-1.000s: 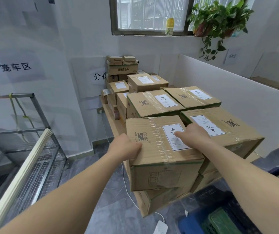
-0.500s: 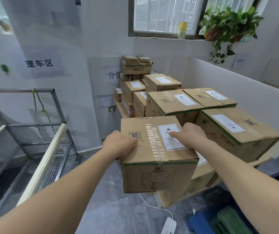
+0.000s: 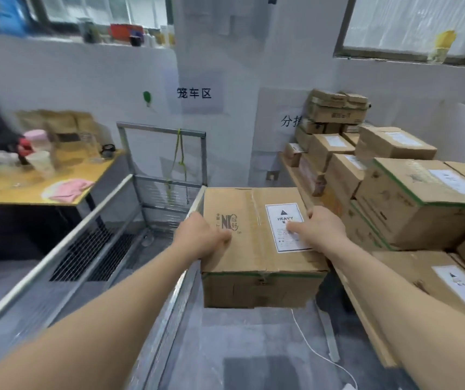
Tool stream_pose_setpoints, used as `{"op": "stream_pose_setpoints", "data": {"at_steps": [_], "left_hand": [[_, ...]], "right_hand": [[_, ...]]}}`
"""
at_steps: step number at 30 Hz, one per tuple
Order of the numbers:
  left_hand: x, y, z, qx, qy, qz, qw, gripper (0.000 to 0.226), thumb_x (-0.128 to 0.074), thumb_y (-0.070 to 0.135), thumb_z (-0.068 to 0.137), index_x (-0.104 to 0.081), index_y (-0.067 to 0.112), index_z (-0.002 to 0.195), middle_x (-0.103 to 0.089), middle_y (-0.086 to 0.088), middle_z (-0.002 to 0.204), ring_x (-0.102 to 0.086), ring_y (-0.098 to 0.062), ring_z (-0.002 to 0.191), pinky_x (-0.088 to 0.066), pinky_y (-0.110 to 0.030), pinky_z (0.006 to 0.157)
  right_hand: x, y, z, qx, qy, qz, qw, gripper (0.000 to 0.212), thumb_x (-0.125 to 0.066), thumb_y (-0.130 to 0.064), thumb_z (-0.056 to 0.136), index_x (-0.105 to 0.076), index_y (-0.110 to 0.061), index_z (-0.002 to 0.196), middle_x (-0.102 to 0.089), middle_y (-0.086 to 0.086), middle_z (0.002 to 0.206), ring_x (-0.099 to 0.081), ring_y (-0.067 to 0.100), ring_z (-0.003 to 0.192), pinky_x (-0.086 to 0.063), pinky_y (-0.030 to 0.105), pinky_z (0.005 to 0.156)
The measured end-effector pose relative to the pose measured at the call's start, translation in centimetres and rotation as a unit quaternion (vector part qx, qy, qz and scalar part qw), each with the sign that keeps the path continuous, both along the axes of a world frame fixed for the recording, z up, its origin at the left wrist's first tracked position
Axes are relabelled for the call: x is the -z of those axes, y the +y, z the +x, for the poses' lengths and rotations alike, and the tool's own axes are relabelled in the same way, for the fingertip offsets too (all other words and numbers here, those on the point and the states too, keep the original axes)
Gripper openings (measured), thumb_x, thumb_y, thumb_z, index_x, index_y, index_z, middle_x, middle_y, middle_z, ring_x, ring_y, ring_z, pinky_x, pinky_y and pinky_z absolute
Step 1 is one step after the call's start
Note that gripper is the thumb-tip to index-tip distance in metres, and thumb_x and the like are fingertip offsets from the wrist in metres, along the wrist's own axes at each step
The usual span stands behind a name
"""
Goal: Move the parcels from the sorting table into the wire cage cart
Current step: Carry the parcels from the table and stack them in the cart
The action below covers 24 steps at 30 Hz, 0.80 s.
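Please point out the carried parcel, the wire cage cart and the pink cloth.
carried parcel (image 3: 249,235): head view, on its top face.
wire cage cart (image 3: 161,127): head view, on its top back rail.
pink cloth (image 3: 69,189): head view, on its middle.

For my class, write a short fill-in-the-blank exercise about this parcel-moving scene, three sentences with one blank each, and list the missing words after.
1. Both hands, left and right, hold one cardboard ____.
2. The white label on top of the box reads ____.
3. The wire cage cart stands to the ____ of the carried box.

Missing words: box; HEAVY; left
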State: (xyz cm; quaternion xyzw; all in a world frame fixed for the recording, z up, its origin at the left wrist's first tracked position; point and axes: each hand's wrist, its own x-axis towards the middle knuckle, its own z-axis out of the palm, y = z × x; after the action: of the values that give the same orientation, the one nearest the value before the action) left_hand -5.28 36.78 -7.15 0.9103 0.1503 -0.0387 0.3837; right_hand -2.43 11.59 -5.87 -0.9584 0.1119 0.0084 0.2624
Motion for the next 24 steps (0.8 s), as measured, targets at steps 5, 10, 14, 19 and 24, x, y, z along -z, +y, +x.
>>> {"op": "stream_pose_setpoints", "data": {"at_steps": [5,10,14,19,24], "left_hand": [[3.8,8.6,-1.2,-0.092,0.020,0.005,0.996,0.068,-0.079,0.049,0.074,-0.049,0.007,0.118,-0.065,-0.007,0.116,-0.062,-0.028,0.108,-0.054,-0.040,0.089],[8.3,15.8,-2.9,-0.193,0.043,-0.048,0.979,0.062,-0.079,0.038,0.072,-0.047,0.009,0.116,-0.064,-0.003,0.111,-0.063,-0.025,0.103,-0.055,-0.040,0.087],[11.5,20.2,-3.6,-0.290,0.059,-0.065,0.953,0.056,-0.076,0.033,0.063,-0.047,0.015,0.108,-0.062,0.004,0.101,-0.062,-0.017,0.092,-0.055,-0.037,0.080],[14.7,23.4,-3.8,-0.386,0.090,-0.074,0.915,0.056,-0.079,0.027,0.065,-0.042,0.019,0.106,-0.062,0.003,0.102,-0.063,-0.021,0.095,-0.056,-0.042,0.087],[17.1,24.6,-4.5,-0.472,0.110,-0.083,0.871,0.054,-0.083,0.020,0.073,-0.043,0.019,0.110,-0.061,0.004,0.105,-0.061,-0.018,0.095,-0.051,-0.035,0.078]], "right_hand": [[4.6,9.7,2.7,-0.065,0.022,0.045,0.997,0.037,-0.073,-0.043,0.076,-0.057,-0.023,0.103,-0.066,-0.007,0.096,-0.063,0.019,0.088,-0.048,0.035,0.072],[8.9,19.0,5.4,-0.142,0.058,0.091,0.984,0.040,-0.076,-0.034,0.074,-0.056,-0.026,0.107,-0.067,-0.007,0.102,-0.061,0.019,0.091,-0.042,0.034,0.069],[12.5,25.5,7.8,-0.212,0.081,0.116,0.967,0.050,-0.077,-0.025,0.073,-0.057,-0.024,0.118,-0.067,-0.004,0.110,-0.062,0.022,0.104,-0.043,0.033,0.075],[16.5,31.7,10.6,-0.294,0.138,0.148,0.934,0.060,-0.078,-0.014,0.073,-0.054,-0.023,0.127,-0.063,-0.006,0.108,-0.057,0.020,0.102,-0.045,0.035,0.082],[19.4,36.1,12.4,-0.395,0.181,0.134,0.891,0.065,-0.077,-0.005,0.075,-0.049,-0.025,0.131,-0.057,-0.013,0.106,-0.056,0.016,0.101,-0.044,0.033,0.081]]}}
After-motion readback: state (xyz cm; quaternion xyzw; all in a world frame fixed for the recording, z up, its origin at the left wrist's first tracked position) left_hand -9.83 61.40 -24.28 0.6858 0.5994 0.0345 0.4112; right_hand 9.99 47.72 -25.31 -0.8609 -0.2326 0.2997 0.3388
